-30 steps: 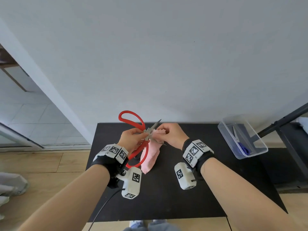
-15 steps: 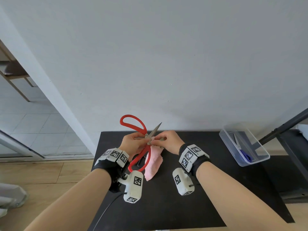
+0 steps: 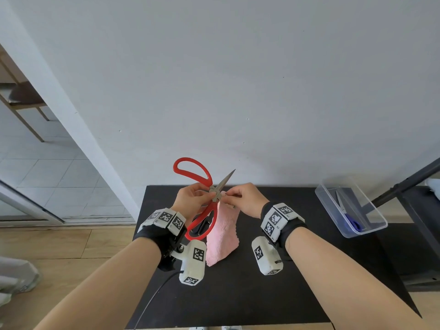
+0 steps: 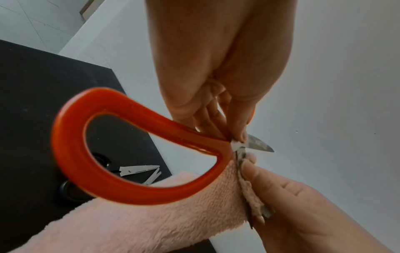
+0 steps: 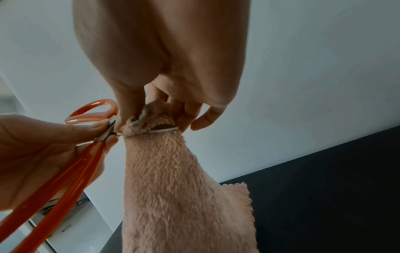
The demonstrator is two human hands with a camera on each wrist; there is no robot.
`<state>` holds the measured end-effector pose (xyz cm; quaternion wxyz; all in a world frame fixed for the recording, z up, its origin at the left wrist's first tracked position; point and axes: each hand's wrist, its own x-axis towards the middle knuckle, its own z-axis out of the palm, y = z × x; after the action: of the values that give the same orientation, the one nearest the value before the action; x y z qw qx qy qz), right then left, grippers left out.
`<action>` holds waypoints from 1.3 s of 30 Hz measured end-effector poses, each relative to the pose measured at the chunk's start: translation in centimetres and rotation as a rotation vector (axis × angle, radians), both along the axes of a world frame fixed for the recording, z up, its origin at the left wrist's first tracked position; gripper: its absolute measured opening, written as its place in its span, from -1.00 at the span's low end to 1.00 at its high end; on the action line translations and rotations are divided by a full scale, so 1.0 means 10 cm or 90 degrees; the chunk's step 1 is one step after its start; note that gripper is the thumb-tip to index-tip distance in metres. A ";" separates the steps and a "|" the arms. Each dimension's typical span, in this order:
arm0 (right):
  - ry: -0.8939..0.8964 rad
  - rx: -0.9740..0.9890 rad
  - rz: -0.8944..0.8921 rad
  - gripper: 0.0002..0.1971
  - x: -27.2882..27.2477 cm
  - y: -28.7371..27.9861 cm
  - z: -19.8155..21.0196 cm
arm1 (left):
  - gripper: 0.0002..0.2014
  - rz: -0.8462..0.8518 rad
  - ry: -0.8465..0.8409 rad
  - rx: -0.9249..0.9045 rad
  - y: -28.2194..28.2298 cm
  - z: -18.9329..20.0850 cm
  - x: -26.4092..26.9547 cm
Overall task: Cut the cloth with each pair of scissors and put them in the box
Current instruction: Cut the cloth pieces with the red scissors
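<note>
One black table [image 3: 238, 294]; one clear box [image 3: 352, 208] at its right edge, blue-handled scissors [image 3: 352, 221] inside. One pink cloth [image 3: 222, 232] hangs mid-table, top edge pinched by right hand [image 3: 246, 198]. Left hand [image 3: 192, 198] pinches red scissors [image 3: 202, 217] at the pivot, blades spread astride the cloth edge. Black-handled scissors [image 4: 129, 171] lie beneath.
</note>
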<state>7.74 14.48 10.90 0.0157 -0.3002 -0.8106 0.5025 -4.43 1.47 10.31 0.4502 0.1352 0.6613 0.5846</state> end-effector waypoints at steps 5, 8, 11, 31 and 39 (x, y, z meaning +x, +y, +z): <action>-0.026 0.010 0.012 -0.74 0.06 0.03 0.03 | -0.83 0.007 0.008 -0.002 0.00 -0.01 -0.01; -0.047 0.021 0.020 -0.77 0.11 0.07 0.02 | -0.85 0.004 0.009 -0.013 0.00 -0.01 -0.02; -0.076 0.049 0.030 -0.78 0.25 0.17 -0.03 | -0.92 0.040 0.008 -0.019 -0.01 -0.01 -0.13; 0.053 -0.171 -0.101 -0.72 -0.01 0.03 -0.07 | -0.87 -0.036 -0.023 -0.039 0.06 0.07 -0.06; 0.045 -0.255 -0.052 -0.78 0.00 0.09 -0.11 | -0.92 -0.015 -0.034 -0.030 0.03 0.03 -0.09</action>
<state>7.73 15.35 9.82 0.0043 -0.3122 -0.6806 0.6628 -5.37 1.73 10.60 0.4776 0.1161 0.6609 0.5671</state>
